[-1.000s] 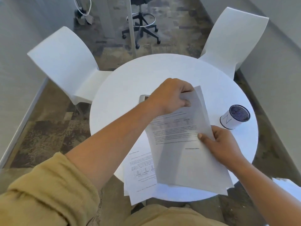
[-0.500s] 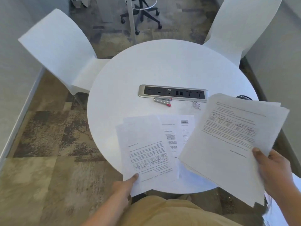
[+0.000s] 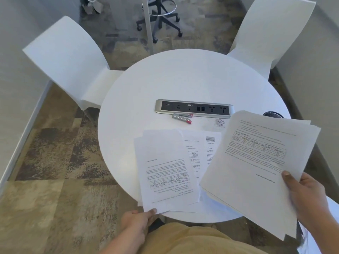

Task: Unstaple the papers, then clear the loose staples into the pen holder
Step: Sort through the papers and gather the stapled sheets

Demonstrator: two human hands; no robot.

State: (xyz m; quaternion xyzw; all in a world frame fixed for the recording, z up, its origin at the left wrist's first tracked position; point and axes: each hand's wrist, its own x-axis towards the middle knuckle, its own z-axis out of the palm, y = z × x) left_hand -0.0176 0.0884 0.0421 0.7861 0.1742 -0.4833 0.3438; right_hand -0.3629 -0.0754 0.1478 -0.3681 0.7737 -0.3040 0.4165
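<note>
- The right hand (image 3: pixel 310 195) has its fingers clamped on a limp stack of sheets (image 3: pixel 256 162), held above the tabletop (image 3: pixel 183 79).
- The left hand (image 3: pixel 136 219) pinches the near corner of flat papers (image 3: pixel 165 171).
- Loose staples (image 3: pixel 219 122), tiny and light, probably need sweeping; the pen holder (image 3: pixel 273 114) is mostly hidden behind the stack.

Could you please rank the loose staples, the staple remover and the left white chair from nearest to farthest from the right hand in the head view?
From the right hand:
1. Loose staples, just beyond the held papers.
2. Staple remover, table centre, beside the power strip.
3. Left white chair, far left, off the table.
</note>
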